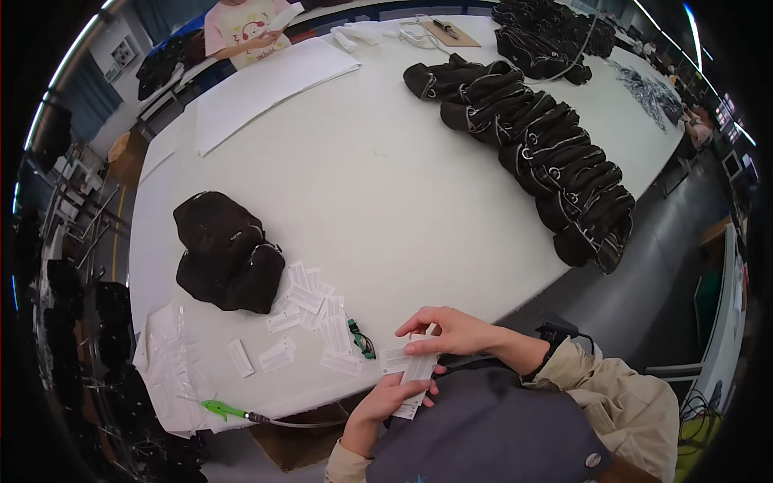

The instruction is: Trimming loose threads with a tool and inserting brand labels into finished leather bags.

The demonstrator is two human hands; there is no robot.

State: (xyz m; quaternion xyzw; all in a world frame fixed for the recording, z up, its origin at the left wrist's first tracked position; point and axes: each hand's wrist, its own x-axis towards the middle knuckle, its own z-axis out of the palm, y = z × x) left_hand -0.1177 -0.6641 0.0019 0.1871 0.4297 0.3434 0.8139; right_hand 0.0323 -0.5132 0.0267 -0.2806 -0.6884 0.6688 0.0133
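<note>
- White tags [418,369] (head view, the only one): a small loose stack in both hands, just off the table's near edge, in front of the wearer's torso.
- L hand [388,398]: closed lightly round the stack's lower end, thumb on top, tags poking out below.
- R hand [452,330]: thumb on the stack's upper end, index finger reaching out to the left; narrow grip, though the exact pinch is partly hidden.
- More loose tags [307,299] on the white table [378,217], overlapping beside a dark fabric item [225,253]; a few sit apart, nearer the edge.
- Also nearby: green snips [361,340] btwn the loose tags & hands; green-tipped tool [224,409] w/ cable at the near edge; clear plastic [171,362] at the L corner.
- Far R: long row of dark fabric items [527,133], packed close.
- Progress (my guess): part-way. Some tags are in hand, many left loose on the tbl; can't tell if any dark item carries one yet.
</note>
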